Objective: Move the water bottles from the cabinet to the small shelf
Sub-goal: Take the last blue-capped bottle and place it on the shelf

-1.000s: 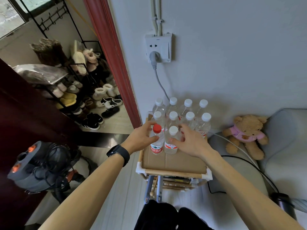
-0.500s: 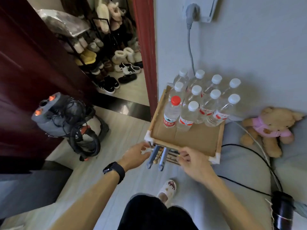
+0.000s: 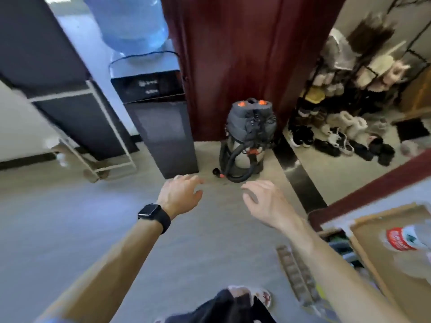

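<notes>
Clear plastic water bottle (image 3: 401,238), red-labelled: at lower right edge, on brown cardboard top of small shelf (image 3: 373,259); blurred, long axis seemingly running toward right edge. Over grey floor (image 3: 70,229), left hand (image 3: 179,194) and right hand (image 3: 263,201), fingers loosely spread, grasping nothing.

**Blurred corner by the doorway**

A dark red door (image 3: 245,66) rises behind a grey vacuum cleaner (image 3: 249,136) on the pale floor (image 3: 70,229). To the left, a black water dispenser (image 3: 161,127) carries a blue jug (image 3: 130,22). Beyond a dark threshold strip (image 3: 300,180) stands a crowded shoe rack (image 3: 345,101) (details smeared).
</notes>
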The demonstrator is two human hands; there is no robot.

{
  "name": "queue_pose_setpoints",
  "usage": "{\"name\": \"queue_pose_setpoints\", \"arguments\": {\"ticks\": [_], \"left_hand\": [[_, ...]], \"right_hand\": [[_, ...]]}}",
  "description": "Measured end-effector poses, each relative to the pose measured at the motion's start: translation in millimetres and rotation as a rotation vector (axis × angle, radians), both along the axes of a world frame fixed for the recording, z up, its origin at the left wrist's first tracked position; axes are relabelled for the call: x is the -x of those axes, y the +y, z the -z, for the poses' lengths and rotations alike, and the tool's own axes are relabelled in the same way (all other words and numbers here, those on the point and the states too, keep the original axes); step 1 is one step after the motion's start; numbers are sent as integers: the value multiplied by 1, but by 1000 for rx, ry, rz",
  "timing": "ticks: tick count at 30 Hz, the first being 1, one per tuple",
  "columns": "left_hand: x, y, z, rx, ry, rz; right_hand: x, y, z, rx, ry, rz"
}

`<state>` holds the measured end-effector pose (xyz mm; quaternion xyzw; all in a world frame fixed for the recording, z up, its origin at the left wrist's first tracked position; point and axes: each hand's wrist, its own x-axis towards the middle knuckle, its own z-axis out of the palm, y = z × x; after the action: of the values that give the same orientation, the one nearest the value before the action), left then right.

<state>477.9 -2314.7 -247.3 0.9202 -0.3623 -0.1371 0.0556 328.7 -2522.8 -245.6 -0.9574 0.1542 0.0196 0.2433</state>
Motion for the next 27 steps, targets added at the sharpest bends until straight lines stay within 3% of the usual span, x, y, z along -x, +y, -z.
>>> {"name": "queue_pose_setpoints", "arguments": {"ticks": [6, 13, 20, 27], "left_hand": [[-51, 274, -53, -6, -206, -450], [-7, 579, -121, -176, -338, -918], [23, 763, -167, -200, -435, -1248], [-7, 900, -192, -189, -556, -1431]], "right_hand": [[-141, 184, -63, 66, -170, -338], [-240, 470, -133, -40, -375, -751], [-293, 698, -175, -41, -468, -1094], [-375, 876, -198, -67, -544, -1283]]}}
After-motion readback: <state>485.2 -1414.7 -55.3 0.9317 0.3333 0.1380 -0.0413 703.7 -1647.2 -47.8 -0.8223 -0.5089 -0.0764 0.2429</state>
